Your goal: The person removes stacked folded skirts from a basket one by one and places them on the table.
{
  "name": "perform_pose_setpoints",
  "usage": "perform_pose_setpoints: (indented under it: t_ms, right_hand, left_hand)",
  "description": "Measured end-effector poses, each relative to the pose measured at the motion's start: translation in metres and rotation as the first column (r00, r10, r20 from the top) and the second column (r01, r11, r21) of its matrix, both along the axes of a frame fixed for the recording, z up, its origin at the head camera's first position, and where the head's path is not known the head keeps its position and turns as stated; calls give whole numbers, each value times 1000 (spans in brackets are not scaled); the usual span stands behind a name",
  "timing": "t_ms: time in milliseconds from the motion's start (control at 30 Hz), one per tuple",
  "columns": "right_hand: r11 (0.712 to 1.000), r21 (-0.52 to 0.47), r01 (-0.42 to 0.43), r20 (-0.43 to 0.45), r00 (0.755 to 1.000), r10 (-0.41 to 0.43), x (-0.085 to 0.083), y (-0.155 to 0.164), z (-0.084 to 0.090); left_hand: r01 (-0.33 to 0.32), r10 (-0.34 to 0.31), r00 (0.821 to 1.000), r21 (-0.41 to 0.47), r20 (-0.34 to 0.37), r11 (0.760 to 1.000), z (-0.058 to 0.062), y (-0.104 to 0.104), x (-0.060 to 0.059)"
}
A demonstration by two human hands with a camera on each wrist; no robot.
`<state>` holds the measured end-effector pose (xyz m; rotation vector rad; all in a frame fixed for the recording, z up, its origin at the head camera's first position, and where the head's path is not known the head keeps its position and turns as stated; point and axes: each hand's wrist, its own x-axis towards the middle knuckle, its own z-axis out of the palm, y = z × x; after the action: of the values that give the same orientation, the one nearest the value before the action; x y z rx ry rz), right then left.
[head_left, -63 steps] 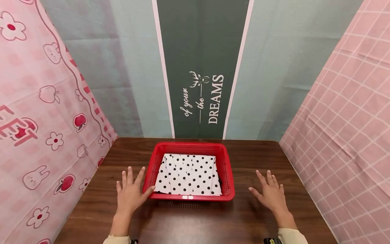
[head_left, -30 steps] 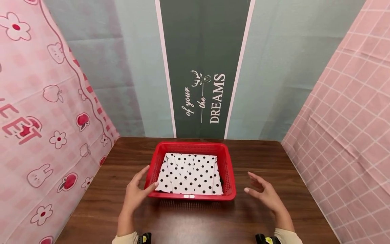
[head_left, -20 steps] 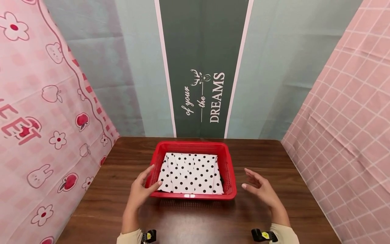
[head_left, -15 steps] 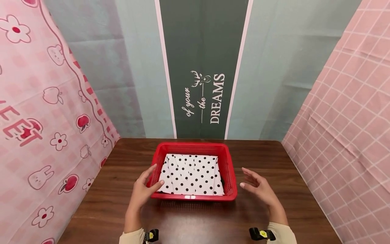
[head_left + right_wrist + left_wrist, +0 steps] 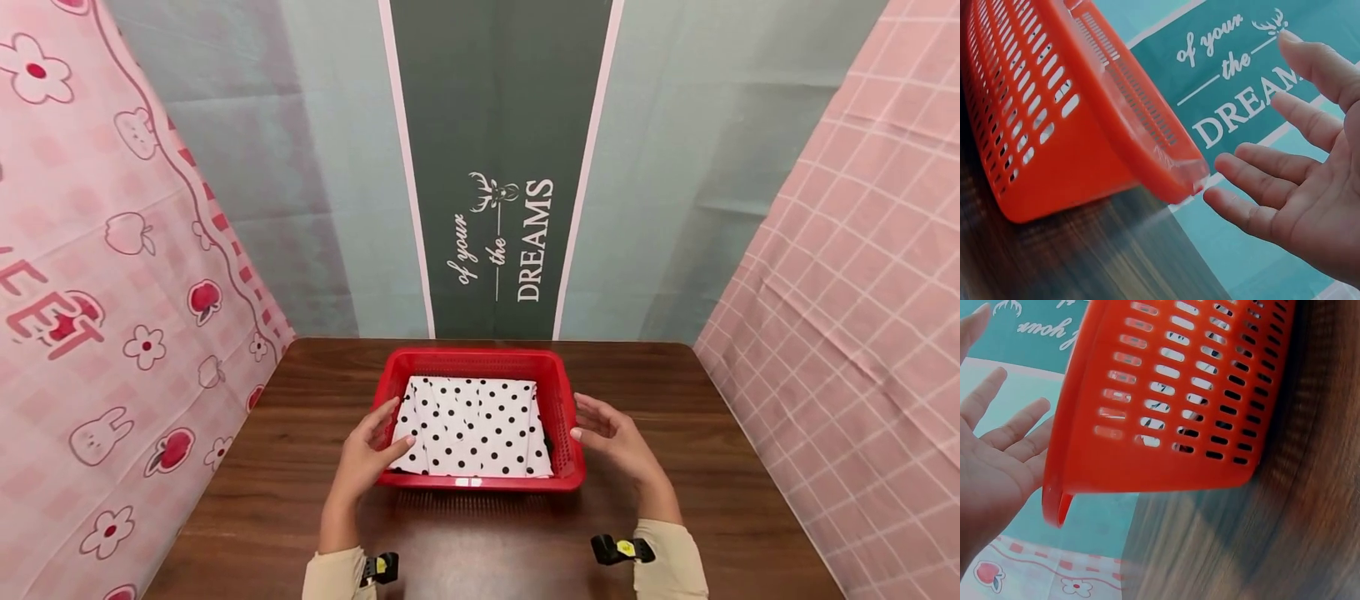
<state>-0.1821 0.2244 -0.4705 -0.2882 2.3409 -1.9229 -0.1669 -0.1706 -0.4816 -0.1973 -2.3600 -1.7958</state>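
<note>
A red plastic basket (image 5: 474, 359) stands in the middle of the dark wooden table (image 5: 480, 542). Inside it lies a folded white cloth with black dots (image 5: 471, 427). My left hand (image 5: 366, 454) is at the basket's near-left corner, fingers straight along the left wall and thumb over the rim. In the left wrist view the open palm of that left hand (image 5: 997, 450) sits just beside the basket (image 5: 1172, 394). My right hand (image 5: 611, 437) is open at the right rim. In the right wrist view the right hand's fingers (image 5: 1260, 169) are a small gap from the basket (image 5: 1054, 125).
Hanging cloths close the table in: a pink one with apples and rabbits (image 5: 112, 292) on the left, a pink grid one (image 5: 847, 292) on the right, and a grey-green banner reading "DREAMS" (image 5: 498, 242) behind. Bare wood lies on both sides of the basket and in front of it.
Both hands have lifted off the table and moved inward to the basket. The left went to the near-left corner; the right came left to the right rim. The basket has stayed put.
</note>
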Motion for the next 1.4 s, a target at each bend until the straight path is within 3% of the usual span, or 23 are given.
perform_pose_setpoints:
  t_ms: [67,133,300,400,600,700,833,1033,1400]
  right_hand:
    - [1000,-10,-20,16,1000,20,-1,-7,11]
    - [1000,6,-26,16,1000,26,-5,-10,12]
    - [999,40,-16,-12,1000,17,-25,-13,1]
    - [999,45,-22,-14,1000,22,-32,-19,4]
    - [999,39,-19,59,998,17,-43,-29,3]
    - [999,26,-22,97,995,19,-48,-35,0]
    - [999,38,-15,155,988,9,-53,-46,-3]
    - [981,196,11,222,973,-56,-64,-64,-9]
    - [962,271,31,296,948,-114,-76,-78,-19]
  left_hand:
    - [18,-19,1000,15,24,1000,9,4,0]
    - [25,-26,998,29,57,999,10,5,-5]
    - [54,-54,995,-3,84,999,15,10,-14]
    - [69,-67,992,-13,104,998,26,14,-15]
    - [88,-77,981,-53,177,995,5,12,-37]
    - [83,-67,981,-83,181,993,-2,10,-45]
    - [102,-80,981,-116,177,988,-3,9,-52]
    - [132,-96,981,-220,169,967,-3,8,-63]
    - [162,-54,955,-360,293,919,-8,13,-80]
